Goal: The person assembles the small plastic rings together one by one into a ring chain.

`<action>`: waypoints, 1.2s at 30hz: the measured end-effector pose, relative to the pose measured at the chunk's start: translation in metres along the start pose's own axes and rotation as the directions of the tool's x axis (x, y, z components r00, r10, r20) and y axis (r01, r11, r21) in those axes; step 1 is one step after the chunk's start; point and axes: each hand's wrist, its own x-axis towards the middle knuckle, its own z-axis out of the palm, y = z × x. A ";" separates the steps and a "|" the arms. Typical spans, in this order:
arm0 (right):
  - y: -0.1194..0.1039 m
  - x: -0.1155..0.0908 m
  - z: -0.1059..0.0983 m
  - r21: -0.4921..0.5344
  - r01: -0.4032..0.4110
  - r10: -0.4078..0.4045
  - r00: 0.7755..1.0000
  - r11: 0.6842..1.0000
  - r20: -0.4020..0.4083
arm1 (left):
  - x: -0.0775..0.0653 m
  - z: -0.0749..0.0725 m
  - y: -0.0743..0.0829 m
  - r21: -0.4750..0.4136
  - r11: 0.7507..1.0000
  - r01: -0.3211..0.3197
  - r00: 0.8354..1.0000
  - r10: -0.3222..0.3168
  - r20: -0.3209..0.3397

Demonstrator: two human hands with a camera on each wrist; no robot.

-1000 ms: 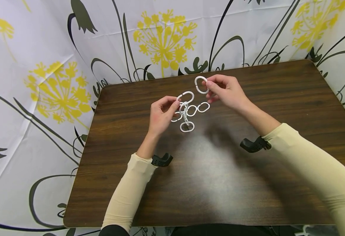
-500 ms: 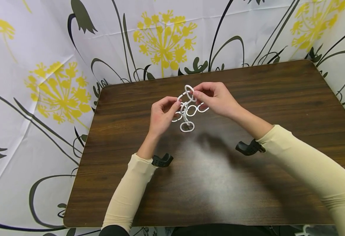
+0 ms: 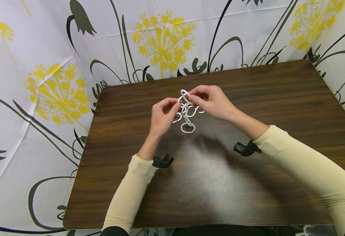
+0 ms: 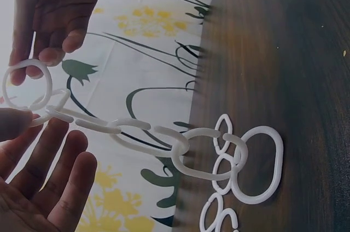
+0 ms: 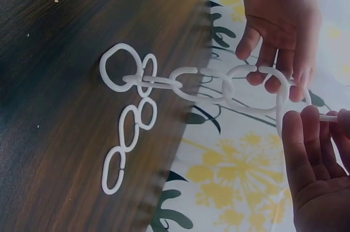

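Note:
A chain of white plastic links (image 4: 198,176) hangs from my left hand (image 3: 161,116), which pinches its top link (image 3: 179,97) between thumb and fingers. The chain's bottom link (image 3: 188,132) reaches down to the tabletop. My right hand (image 3: 213,103) pinches a white oval link (image 4: 49,81) against that top link; the two overlap, and I cannot tell whether they are hooked together. Both links have a small gap or seam in places. Several other white links (image 5: 107,174) lie on the table behind the chain, partly hidden by the hands in the head view.
The dark wood table (image 3: 249,183) spreads under both arms. A white curtain (image 3: 107,19) with yellow and grey flowers stands along its back and left. Black wrist mounts (image 3: 163,162) sit below each hand.
My right hand has moved left and slightly down, bringing its link from apart to against the chain's top link. My left hand has stayed nearly still.

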 end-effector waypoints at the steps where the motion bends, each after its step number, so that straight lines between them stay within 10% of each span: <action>1: 0.000 0.000 0.000 -0.011 0.005 -0.005 1.000 1.000 0.000 | 0.000 0.000 0.000 0.004 1.000 0.001 1.000 -0.001 0.002; 20: 0.004 0.001 0.001 -0.081 0.033 -0.041 0.995 0.996 -0.095 | 0.000 -0.001 -0.013 0.017 1.000 -0.010 1.000 0.009 0.011; 36: 0.008 0.007 -0.003 0.209 -0.070 0.095 0.989 0.975 -0.113 | -0.001 -0.004 -0.002 0.021 0.999 0.045 0.998 -0.046 0.039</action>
